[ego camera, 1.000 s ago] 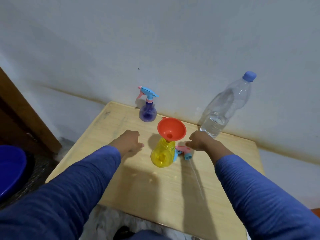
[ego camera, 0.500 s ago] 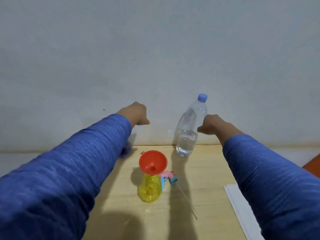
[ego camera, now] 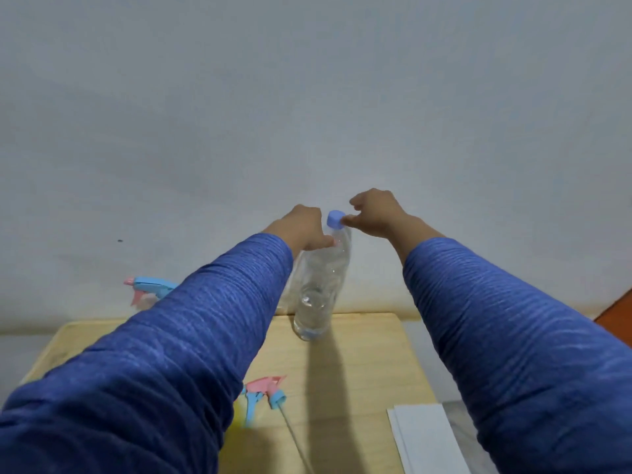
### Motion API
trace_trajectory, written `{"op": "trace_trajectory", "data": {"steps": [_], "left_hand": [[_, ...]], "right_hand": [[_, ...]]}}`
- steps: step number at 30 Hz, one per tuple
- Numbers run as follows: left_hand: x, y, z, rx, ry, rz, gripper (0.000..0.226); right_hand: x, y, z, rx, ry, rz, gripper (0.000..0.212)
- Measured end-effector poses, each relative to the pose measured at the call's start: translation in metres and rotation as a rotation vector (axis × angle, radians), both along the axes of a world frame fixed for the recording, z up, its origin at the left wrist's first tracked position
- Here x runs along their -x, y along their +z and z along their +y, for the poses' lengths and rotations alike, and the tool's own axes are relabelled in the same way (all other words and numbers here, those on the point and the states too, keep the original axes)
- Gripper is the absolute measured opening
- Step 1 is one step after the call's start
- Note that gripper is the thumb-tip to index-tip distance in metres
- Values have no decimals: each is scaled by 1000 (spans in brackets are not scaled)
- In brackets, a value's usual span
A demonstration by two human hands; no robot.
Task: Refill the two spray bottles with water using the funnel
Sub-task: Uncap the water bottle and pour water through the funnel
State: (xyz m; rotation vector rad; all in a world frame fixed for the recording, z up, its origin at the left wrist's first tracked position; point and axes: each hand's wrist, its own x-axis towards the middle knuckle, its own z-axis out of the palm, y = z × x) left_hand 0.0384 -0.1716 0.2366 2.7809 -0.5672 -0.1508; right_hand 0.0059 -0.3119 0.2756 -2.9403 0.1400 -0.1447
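The left hand [ego camera: 305, 230] grips the neck of the water bottle [ego camera: 319, 285] standing at the table's [ego camera: 362, 354] far edge while the right hand's [ego camera: 374, 213] fingers pinch its cap [ego camera: 336, 219]; squeezing too hard could slosh water out once uncapped

Both hands crowd the water bottle [ego camera: 319, 285], left hand [ego camera: 304, 230] at its neck, right hand [ego camera: 374, 213] by the cap [ego camera: 336, 219]. Wall [ego camera: 307, 97] blocks beyond them. Bare table [ego camera: 362, 364] lies open below the right hand.
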Motion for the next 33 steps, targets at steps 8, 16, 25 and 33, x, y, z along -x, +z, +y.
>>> {"op": "trace_trajectory", "data": {"steps": [8, 16, 25, 33], "left_hand": [[9, -37, -14, 412, 112, 142, 77], [38, -59, -20, 790, 194, 110, 71], [102, -59, -7, 1020, 91, 134, 73], [160, -77, 12, 1079, -36, 225, 73]], "right_hand": [[-4, -27, -10, -482, 200, -70, 41], [19, -56, -5, -758, 122, -292, 39], [98, -52, 16, -945, -38, -472, 37], [170, -66, 41, -1011, -182, -555, 33]]}}
